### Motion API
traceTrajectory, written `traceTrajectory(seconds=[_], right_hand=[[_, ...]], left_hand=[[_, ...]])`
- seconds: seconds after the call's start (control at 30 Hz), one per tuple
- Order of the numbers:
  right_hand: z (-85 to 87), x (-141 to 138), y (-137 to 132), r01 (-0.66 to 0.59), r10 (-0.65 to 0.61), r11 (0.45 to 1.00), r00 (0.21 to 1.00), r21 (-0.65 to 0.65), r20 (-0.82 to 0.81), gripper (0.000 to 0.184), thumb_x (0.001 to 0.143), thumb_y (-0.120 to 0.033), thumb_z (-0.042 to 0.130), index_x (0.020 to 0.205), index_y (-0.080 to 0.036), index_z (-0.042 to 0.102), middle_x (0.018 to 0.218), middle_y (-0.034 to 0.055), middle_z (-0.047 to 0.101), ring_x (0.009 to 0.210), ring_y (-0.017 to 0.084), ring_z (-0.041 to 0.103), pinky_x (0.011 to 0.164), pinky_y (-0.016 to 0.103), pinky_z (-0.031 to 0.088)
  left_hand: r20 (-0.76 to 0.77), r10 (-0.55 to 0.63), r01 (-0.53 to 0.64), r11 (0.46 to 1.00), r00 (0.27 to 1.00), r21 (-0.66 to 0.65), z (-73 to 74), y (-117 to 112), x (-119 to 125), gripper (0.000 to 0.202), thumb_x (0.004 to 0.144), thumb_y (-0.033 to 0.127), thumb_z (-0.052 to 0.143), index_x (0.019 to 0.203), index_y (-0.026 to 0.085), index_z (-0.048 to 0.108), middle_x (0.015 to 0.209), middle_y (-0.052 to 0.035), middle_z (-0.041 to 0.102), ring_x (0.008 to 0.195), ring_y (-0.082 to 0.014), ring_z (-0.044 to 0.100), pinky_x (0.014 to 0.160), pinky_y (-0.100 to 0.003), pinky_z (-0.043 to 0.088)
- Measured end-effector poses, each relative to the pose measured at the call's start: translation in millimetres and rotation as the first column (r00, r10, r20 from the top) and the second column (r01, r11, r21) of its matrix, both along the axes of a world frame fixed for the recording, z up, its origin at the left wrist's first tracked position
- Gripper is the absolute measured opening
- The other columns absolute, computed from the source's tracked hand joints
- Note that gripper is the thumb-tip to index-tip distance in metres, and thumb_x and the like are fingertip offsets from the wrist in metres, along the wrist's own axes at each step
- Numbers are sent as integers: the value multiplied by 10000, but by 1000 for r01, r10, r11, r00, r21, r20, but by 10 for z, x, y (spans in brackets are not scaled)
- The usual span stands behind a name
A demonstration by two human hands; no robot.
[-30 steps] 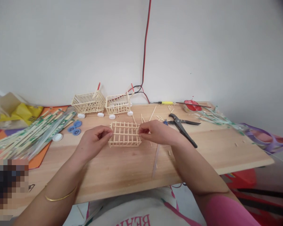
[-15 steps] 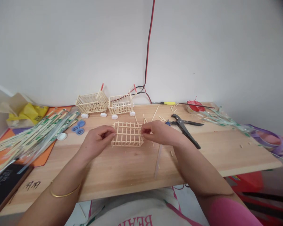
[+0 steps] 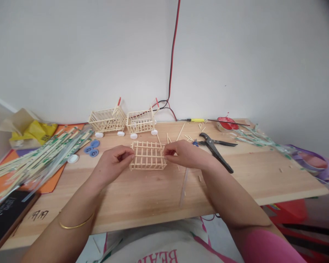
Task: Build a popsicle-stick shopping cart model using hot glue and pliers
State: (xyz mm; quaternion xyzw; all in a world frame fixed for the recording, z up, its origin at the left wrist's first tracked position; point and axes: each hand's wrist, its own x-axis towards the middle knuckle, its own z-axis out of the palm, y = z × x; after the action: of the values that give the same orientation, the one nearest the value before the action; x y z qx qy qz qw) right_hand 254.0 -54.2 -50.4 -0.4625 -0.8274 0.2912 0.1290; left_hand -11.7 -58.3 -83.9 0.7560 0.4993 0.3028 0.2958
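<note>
A small basket frame of pale wooden sticks (image 3: 148, 156) is at the middle of the table, its lattice side facing up. My left hand (image 3: 115, 162) pinches its left end between thumb and fingers. At the right end, my right hand (image 3: 178, 153) has its fingertips closed on the frame's edge. Behind it stand two miniature stick carts, a larger cart (image 3: 107, 119) at left and a smaller cart (image 3: 140, 121) beside it, both with white wheels and red-tipped handles. The fingers hide both ends of the frame.
Black-handled pliers (image 3: 215, 151) lie right of my right hand, near cut stick pieces (image 3: 180, 131). Blue caps (image 3: 92, 149) and a white cap (image 3: 72, 159) sit left. Wrapped chopsticks (image 3: 48, 157) cover the left side. A red-filled dish (image 3: 227, 123) and a yellow-handled tool (image 3: 196, 119) are at the back.
Almost nothing differs. Both hands keep their hold on the stick frame in the same place, and the view has shifted very slightly.
</note>
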Motion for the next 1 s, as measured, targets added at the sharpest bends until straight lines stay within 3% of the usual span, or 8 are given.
traceTrajectory(seconds=[0.37, 0.5, 0.63, 0.73, 0.83, 1.0], right_hand=[[19, 11, -6, 16, -16, 1000, 999, -2, 34, 112, 769, -182, 540, 769, -176, 651, 758, 19, 677, 692, 144, 583, 632, 250, 407], [37, 49, -18, 50, -52, 998, 997, 26, 61, 104, 781, -207, 549, 755, -178, 645, 753, 19, 673, 684, 143, 579, 628, 250, 401], [53, 37, -35, 67, -66, 990, 998, 121, -10, 127, 812, -191, 534, 768, -190, 652, 760, 10, 672, 690, 136, 580, 641, 252, 401], [43, -26, -45, 38, -13, 976, 993, 213, -118, 115, 827, -181, 551, 797, -190, 662, 791, 19, 672, 729, 137, 588, 686, 257, 416], [16, -94, -50, -36, 85, 960, 982, 277, -170, 118, 843, -161, 559, 811, -186, 670, 806, 27, 669, 772, 140, 594, 723, 255, 425], [-42, -136, -37, -107, 151, 942, 982, 318, -118, 116, 855, -165, 573, 839, -183, 687, 807, 27, 661, 763, 135, 594, 718, 250, 423]], left_hand=[[35, 20, -18, 997, 999, -70, 1, 0, -20, 216, 827, 357, 561, 917, 173, 626, 610, 34, 490, 547, -105, 472, 504, -210, 389], [19, 28, -30, 997, 999, 70, 23, -13, -19, 192, 840, 333, 557, 895, 171, 645, 610, 29, 495, 554, -107, 475, 512, -221, 387], [-45, 2, 15, 921, 999, 390, 80, -28, -8, 188, 874, 249, 521, 970, 186, 669, 848, -39, 610, 794, -153, 568, 702, -282, 462], [-154, -81, 153, 825, 985, 545, 101, -32, 11, 235, 873, 197, 523, 1075, 204, 640, 1120, -79, 632, 1074, -216, 537, 942, -396, 419], [-285, -172, 307, 779, 943, 546, 83, -27, 36, 316, 874, 191, 519, 1183, 213, 582, 1289, -85, 581, 1277, -256, 405, 1048, -469, 333], [-405, -186, 380, 794, 895, 474, 15, -11, 47, 289, 890, 221, 506, 1164, 221, 597, 1294, -62, 593, 1311, -262, 384, 1082, -506, 262]])
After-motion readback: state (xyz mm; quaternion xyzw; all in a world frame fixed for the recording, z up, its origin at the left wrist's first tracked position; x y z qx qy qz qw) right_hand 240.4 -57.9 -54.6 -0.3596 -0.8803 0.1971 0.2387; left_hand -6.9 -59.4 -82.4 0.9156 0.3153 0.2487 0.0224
